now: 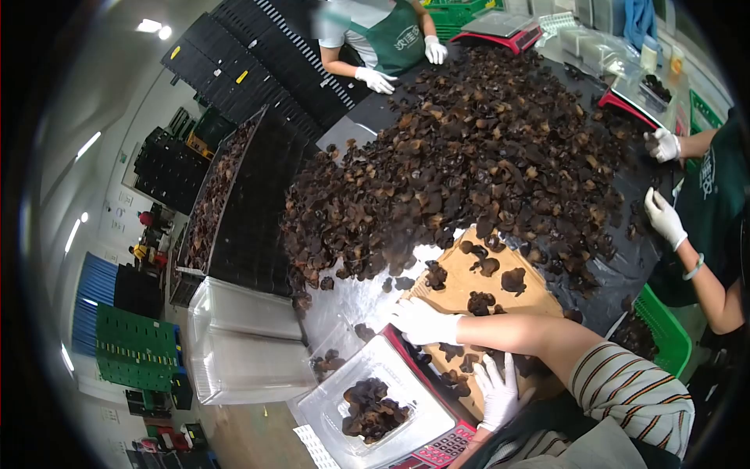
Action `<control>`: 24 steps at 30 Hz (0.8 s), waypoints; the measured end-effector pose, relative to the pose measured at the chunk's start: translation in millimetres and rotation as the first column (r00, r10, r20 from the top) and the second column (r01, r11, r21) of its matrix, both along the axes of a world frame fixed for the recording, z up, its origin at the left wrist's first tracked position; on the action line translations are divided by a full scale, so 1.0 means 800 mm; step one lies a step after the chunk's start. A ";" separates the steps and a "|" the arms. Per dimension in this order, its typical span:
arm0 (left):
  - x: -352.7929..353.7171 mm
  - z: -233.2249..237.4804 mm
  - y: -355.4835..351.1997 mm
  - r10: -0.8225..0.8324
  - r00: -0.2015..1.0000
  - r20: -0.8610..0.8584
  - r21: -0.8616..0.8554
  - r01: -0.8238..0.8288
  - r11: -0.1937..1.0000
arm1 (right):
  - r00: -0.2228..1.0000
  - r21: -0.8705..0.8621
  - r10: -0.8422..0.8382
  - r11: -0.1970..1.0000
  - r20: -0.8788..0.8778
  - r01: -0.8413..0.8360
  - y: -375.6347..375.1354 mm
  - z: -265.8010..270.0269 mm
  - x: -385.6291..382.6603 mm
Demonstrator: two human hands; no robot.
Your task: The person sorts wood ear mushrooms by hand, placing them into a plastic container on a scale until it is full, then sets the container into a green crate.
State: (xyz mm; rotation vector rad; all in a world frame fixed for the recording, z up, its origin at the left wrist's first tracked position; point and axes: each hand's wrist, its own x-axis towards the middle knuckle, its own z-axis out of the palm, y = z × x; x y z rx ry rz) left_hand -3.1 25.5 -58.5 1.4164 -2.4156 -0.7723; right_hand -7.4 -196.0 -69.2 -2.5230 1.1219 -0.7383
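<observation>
beyond both hands, spread across the work surface: a great heap of dark mushroom-like pieces point(469, 164). beneath the hands, a cardboard sheet point(461, 280). just beside the right hand point(426, 322), a red-edged scale point(394, 359), with a dark clump point(375, 410) on top. right hand stretched nearly flat, cannot tell about any hold. left hand point(500, 391) wide open, fingers splayed, seemingly without a hold. close around both hands, on the cardboard: loose pieces point(513, 280).

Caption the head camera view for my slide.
Left hand and right hand, both gloved, beside a scale bearing dark mushrooms, with a larger mushroom heap ahead.
</observation>
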 end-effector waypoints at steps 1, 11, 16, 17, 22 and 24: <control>0.000 0.000 0.000 -0.011 1.000 0.024 0.004 0.011 1.000 | 1.000 0.035 0.026 0.999 -0.002 -0.026 -0.003 -0.001 -0.004; -0.004 -0.003 -0.001 -0.010 0.999 0.031 0.007 0.010 1.000 | 0.957 0.063 0.263 0.964 -0.122 -0.257 0.061 0.027 -0.046; 0.000 -0.018 0.001 -0.020 0.999 0.042 -0.033 0.021 0.999 | 0.936 0.029 0.326 0.945 -0.135 -0.325 0.085 0.025 -0.059; 0.001 -0.020 0.003 -0.020 0.999 0.047 -0.041 0.022 0.999 | 0.916 0.080 0.362 0.932 -0.173 -0.353 0.087 0.033 -0.073; -0.008 -0.009 0.006 0.009 0.995 0.097 -0.112 0.002 0.994 | 0.790 0.405 0.433 0.877 -0.433 -0.258 0.080 0.126 -0.148; -0.009 -0.004 0.008 -0.014 0.992 0.127 -0.078 0.024 0.997 | 0.825 0.295 0.426 0.897 -0.371 -0.330 0.083 0.131 -0.142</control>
